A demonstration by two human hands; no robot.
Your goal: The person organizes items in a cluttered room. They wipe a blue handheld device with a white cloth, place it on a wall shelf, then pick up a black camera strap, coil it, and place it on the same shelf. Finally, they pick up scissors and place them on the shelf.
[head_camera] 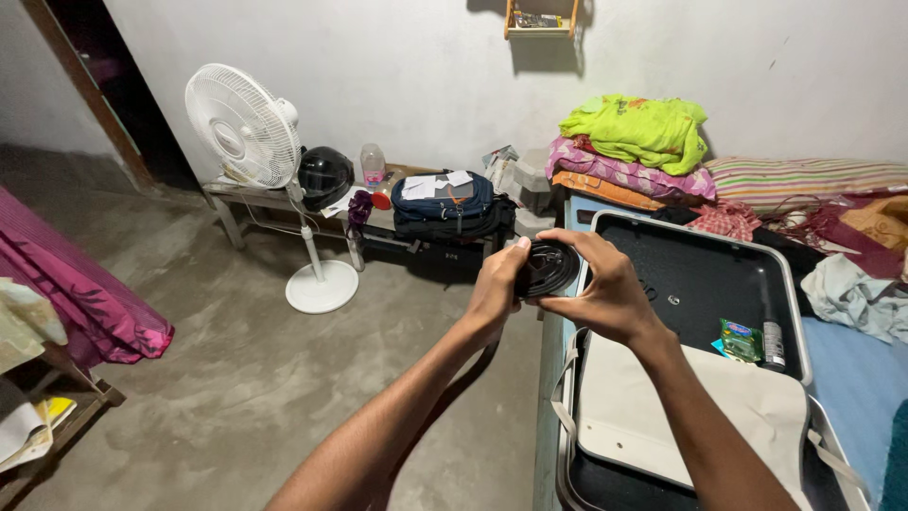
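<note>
My left hand [496, 284] and my right hand [605, 284] together hold a black coiled belt [547, 267] in front of me, fingers wrapped around its rolled edge. The roll is held in the air above the near left corner of an open black suitcase [705, 274] that lies on a bed. Inside the suitcase rest a small green packet [741, 341] and a slim dark tube [773, 344]. The suitcase's cream inner flap [662, 407] lies under my right forearm.
A white pedestal fan [248, 132] stands on the concrete floor at left. A low bench holds a black helmet [324, 175], a bottle [373, 165] and a blue backpack [445, 203]. Folded clothes [643, 142] pile at the bed's head. Pink cloth [85, 293] hangs at far left.
</note>
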